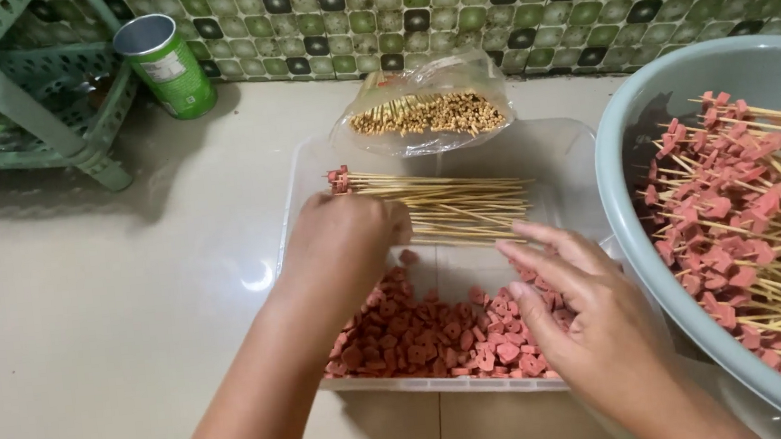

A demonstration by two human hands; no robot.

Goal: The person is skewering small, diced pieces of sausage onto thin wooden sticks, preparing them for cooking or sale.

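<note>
Grip: left hand (343,243) clenched on skewers (447,206); right hand (576,311) released over sausage pcs (440,339).

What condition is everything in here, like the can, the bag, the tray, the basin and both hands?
Green can: upright, top open.
Plastic bag of skewers: open, lying on its side.
Clear tray: holds bare skewers and loose sausage pieces.
Grey basin: piled with loaded skewers.
Left hand: closed, on the bare skewers.
Right hand: open, over the pieces.
</note>
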